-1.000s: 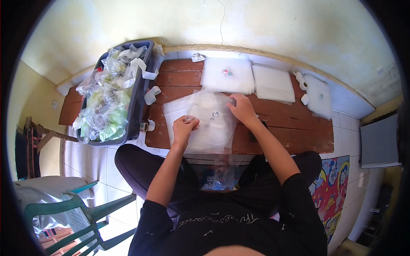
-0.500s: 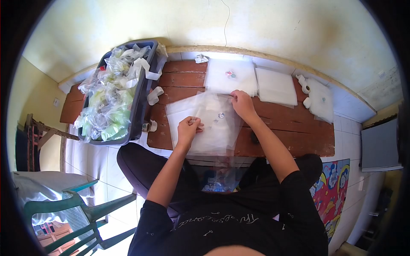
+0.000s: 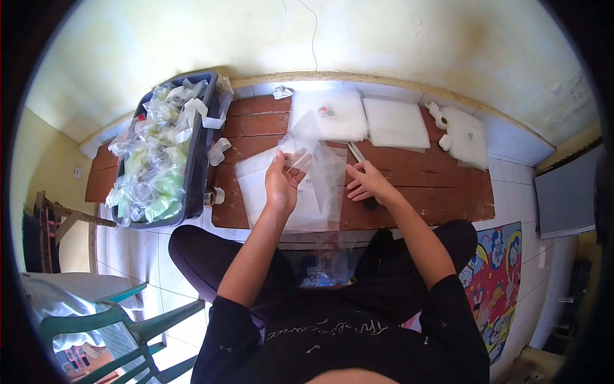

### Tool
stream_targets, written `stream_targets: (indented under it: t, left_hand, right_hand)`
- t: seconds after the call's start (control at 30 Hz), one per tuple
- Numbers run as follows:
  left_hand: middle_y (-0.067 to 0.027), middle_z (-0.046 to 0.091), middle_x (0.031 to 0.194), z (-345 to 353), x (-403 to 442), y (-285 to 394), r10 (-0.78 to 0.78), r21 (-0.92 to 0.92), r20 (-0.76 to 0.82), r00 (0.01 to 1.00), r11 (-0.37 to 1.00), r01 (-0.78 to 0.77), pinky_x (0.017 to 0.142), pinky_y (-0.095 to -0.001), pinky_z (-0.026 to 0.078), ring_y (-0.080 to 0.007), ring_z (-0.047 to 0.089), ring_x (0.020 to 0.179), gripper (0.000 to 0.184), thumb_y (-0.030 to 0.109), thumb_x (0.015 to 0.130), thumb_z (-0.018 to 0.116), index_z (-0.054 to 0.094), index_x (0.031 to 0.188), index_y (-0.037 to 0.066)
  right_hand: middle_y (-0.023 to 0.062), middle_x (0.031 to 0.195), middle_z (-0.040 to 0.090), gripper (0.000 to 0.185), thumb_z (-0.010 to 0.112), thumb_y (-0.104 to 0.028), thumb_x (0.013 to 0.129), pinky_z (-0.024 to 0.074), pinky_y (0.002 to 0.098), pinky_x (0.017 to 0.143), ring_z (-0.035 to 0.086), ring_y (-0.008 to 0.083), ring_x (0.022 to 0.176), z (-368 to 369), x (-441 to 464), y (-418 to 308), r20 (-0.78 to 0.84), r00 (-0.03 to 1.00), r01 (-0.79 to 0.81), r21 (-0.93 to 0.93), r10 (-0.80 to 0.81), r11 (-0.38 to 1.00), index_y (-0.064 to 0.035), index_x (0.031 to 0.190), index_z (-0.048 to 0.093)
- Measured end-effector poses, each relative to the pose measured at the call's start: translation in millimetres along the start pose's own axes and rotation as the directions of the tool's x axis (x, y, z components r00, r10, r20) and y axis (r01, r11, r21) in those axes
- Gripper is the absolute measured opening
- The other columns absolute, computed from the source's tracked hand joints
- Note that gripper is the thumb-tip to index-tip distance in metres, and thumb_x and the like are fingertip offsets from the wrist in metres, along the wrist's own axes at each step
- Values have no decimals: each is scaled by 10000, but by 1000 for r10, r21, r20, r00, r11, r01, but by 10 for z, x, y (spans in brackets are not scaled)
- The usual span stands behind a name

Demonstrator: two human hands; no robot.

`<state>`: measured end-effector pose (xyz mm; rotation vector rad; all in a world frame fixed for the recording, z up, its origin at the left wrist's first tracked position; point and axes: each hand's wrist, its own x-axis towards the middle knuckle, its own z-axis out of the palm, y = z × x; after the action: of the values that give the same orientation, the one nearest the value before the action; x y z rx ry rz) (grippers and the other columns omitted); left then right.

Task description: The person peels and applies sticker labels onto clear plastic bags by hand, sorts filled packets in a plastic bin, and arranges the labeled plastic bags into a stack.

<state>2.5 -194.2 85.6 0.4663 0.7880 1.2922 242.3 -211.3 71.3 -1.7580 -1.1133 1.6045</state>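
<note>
My left hand (image 3: 285,181) is raised over the brown wooden table, thumb and fingers on a clear plastic bag (image 3: 311,144). The bag stands up, partly folded, and is blurred. Below it lies a fanned stack of clear plastic bags (image 3: 256,176), some hanging over the table's front edge. My right hand (image 3: 368,182) is to the right of the stack, its fingers apart and holding nothing that I can make out. A pale, narrow two-pronged object (image 3: 356,152) lies just beyond the right fingertips; I cannot tell its kind or whether it is touched.
A dark plastic tub (image 3: 199,150) heaped with filled, knotted bags stands at left. Further stacks of clear bags (image 3: 396,121) lie along the wall, with white rolls (image 3: 437,115) at right. A white paper curl (image 3: 219,152) is beside the tub. A green chair (image 3: 96,320) stands lower left.
My left hand has lifted the plastic bag up off the stack. My right hand has let go of the bag's far corner and drawn back toward me, fingers opening. The view has shifted slightly.
</note>
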Motion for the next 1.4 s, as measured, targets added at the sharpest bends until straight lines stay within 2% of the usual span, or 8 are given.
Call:
stream_targets:
  t: [0.2, 0.5, 0.57, 0.73, 1.13, 1.27, 1.33, 1.4]
  left_hand:
    - [-258, 498, 1364, 256, -113, 86, -23, -225, 108, 994, 973, 47, 1064, -573, 382, -398, 459, 1301, 375, 365, 1063, 305, 517, 928, 87]
    - [-208, 578, 1260, 217, 9, 78, -31, -282, 85, 996, 958, 54, 1030, -555, 427, -338, 546, 1187, 298, 293, 1043, 387, 560, 946, 71]
    - [-187, 620, 1195, 59, 106, -7, -40, -188, 4, 999, 981, 40, 1004, -519, 464, -310, 596, 1113, 249, 248, 1031, 430, 575, 985, 51]
    - [-130, 683, 1033, -252, 217, -166, 61, 498, -83, 995, 867, -12, 807, -311, 552, -210, 678, 855, 234, 159, 950, 582, 629, 1076, -32]
    - [-89, 698, 905, 164, 878, 67, 223, 542, 5, 975, 818, -190, 672, -269, 516, -149, 666, 743, 243, 203, 962, 576, 674, 946, -18]
    - [-104, 697, 720, 145, 1193, 150, 236, 787, 53, 970, 588, -186, 652, -282, 501, -154, 662, 654, 330, 280, 909, 599, 698, 814, -20]
    - [-124, 687, 668, 66, 1335, 132, 140, 964, 55, 989, 252, -89, 684, -349, 515, -212, 674, 651, 395, 337, 902, 549, 715, 779, -1]
    - [-123, 680, 650, 37, 1397, 96, 102, 987, 24, 994, 155, -40, 708, -378, 517, -237, 678, 665, 417, 358, 900, 524, 722, 777, 12]
  right_hand:
    - [233, 1051, 591, 838, 659, -458, 902, 586, 397, 732, 684, 297, 835, 184, -61, 7, 269, 960, -55, 466, -82, 883, -19, 1456, 210]
    - [143, 1044, 633, 653, 712, -106, 876, 565, 368, 771, 674, 253, 857, 416, 31, -86, -31, 959, 206, 758, -281, 619, -36, 1391, 317]
    - [90, 955, 646, 479, 635, 32, 879, 569, 327, 761, 653, 177, 794, 353, 84, -119, -162, 925, 364, 640, -344, 677, -30, 1308, 431]
    - [124, 1006, 680, 453, 590, 108, 811, 526, 251, 651, 651, 137, 741, 37, 400, 35, -264, 877, 472, 315, -401, 823, -6, 1244, 523]
    - [157, 1207, 629, 516, 520, 137, 771, 520, 246, 632, 637, 129, 693, -450, 961, -866, -207, 703, 710, 154, -680, 687, 12, 1271, 505]
    - [142, 1096, 666, 450, 561, 91, 805, 530, 260, 615, 649, 144, 658, -566, 1234, -1023, -211, 656, 747, 44, -725, 663, -2, 1244, 530]
    - [138, 1010, 675, 457, 564, 97, 808, 534, 267, 620, 625, 138, 708, -601, 1448, -911, -280, 781, 579, -14, -559, 815, 0, 1253, 530]
    - [132, 976, 678, 454, 574, 89, 800, 533, 270, 608, 627, 140, 703, -618, 1627, -749, -289, 796, 548, -30, -532, 836, -1, 1243, 537]
